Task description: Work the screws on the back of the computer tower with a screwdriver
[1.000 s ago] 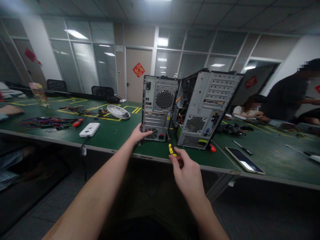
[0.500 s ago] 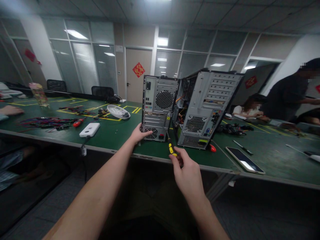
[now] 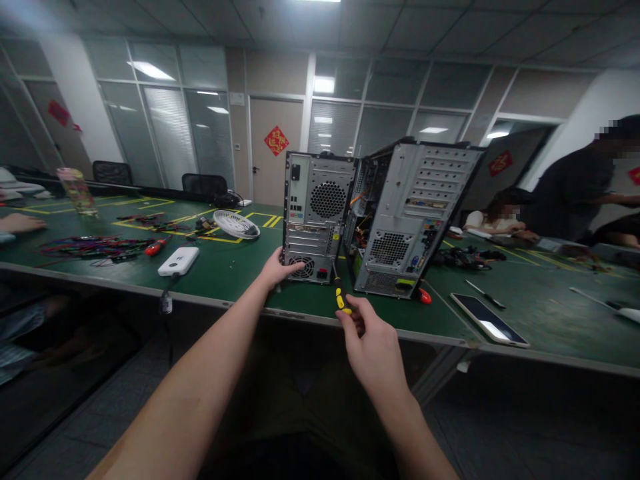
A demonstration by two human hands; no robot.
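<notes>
A computer case (image 3: 316,233) stands upright on the green table, its back panel with fan grilles facing me. My left hand (image 3: 278,268) grips its lower left edge, the thumb lying across the bottom fan grille and the other fingers hidden behind the side. In my right hand (image 3: 369,323) is a yellow and black screwdriver (image 3: 341,297), pinched at the handle end. Its shaft points up at the lower right corner of the case; whether the tip touches a screw is too small to tell. Close on the right stands a second, larger computer case (image 3: 395,227) with its side open.
To the left lie a white power bank (image 3: 179,261) with a cable, a red-handled tool (image 3: 156,247), bundled wires (image 3: 95,247) and a white round basket (image 3: 235,225). On the right are a phone (image 3: 487,320) and a thin screwdriver (image 3: 485,293). Other people sit and stand farther right.
The screwdriver handle has turned slightly and shifted a little left in my right hand. My left hand stays on the case.
</notes>
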